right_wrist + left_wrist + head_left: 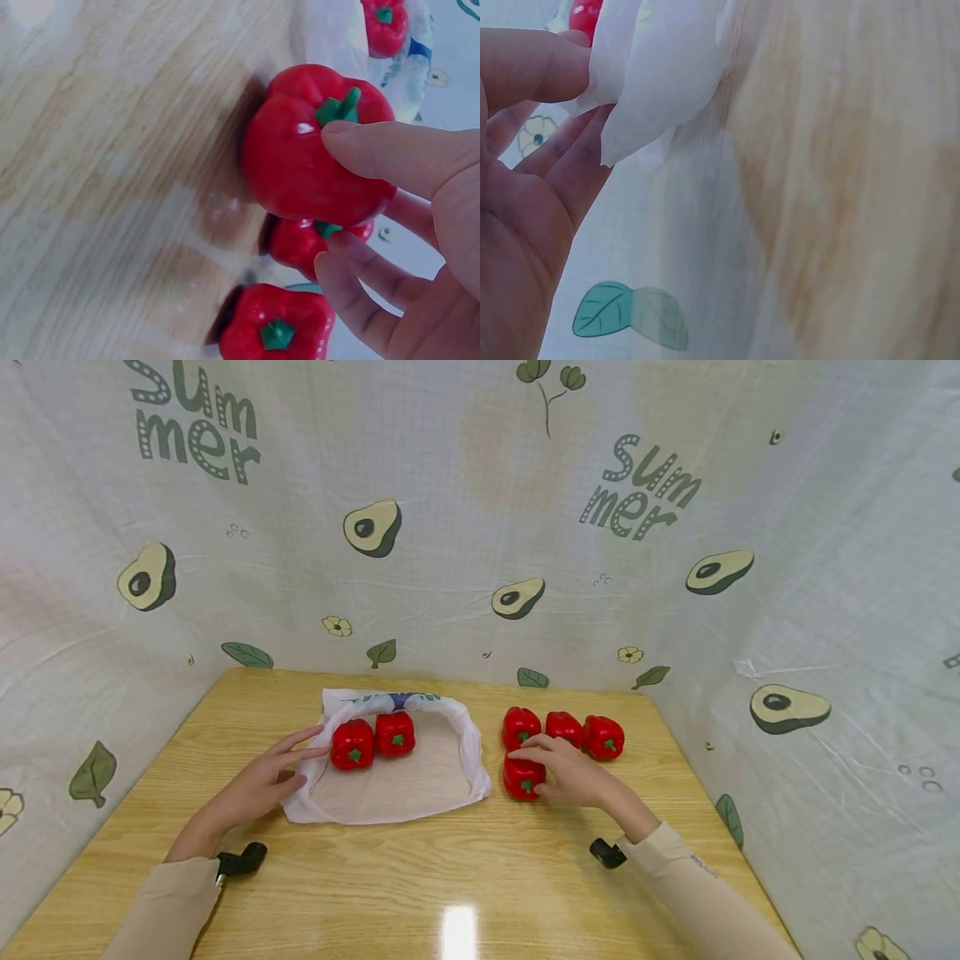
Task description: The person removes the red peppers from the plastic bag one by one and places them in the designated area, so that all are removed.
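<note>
Pepper (522, 779), nearest us, is clamped between our right hand's (567, 770) thumb and fingers, likely for a sure hold, just right of the bag (397, 789). Our left hand's (261, 782) fingers spread apart at its left edge, seemingly steadying the mouth. 2 peppers (352, 746) sit inside; 3 others (604, 737) cluster farther back on the table (360, 893).

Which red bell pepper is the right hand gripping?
The frontmost glossy red bell pepper, right of the white plastic bag; the right hand grips only it.
</note>
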Motion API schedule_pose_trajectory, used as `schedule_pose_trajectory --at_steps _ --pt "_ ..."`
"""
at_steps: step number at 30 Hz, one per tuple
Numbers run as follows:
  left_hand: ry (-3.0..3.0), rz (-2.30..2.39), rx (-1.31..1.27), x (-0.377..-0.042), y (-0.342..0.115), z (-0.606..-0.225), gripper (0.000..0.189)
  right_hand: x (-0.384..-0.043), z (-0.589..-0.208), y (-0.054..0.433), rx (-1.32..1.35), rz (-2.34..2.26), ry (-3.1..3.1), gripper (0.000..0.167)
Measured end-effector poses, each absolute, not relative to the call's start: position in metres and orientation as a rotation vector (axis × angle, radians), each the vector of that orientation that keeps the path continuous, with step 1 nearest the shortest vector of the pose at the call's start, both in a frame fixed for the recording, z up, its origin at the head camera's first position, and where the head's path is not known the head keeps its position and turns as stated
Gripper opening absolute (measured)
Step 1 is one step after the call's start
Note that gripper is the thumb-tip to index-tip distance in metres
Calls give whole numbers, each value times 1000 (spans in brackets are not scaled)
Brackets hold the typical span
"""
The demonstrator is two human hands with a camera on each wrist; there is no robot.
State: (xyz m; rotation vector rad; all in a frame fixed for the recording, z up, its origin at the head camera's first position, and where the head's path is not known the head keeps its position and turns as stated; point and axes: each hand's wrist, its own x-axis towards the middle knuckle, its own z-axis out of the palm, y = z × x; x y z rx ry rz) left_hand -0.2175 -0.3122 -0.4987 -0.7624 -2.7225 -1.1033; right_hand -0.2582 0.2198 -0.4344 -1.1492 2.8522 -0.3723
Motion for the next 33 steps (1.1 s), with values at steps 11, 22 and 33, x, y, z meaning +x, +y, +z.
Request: schedule_pose_trajectory --at_steps 11,22,33 --pt "-2711 -1090 -779 -217 -310 -496 55 -255 -416 210 -1149 -417 2895 57" --pt "-2700 -1094 -789 -218 -310 -497 56 -258 -404 184 -1178 -486 2834 59" --pt "-2704 -1091 -781 -218 -312 -500 57 -268 -402 145 -1233 -647 2777 62"
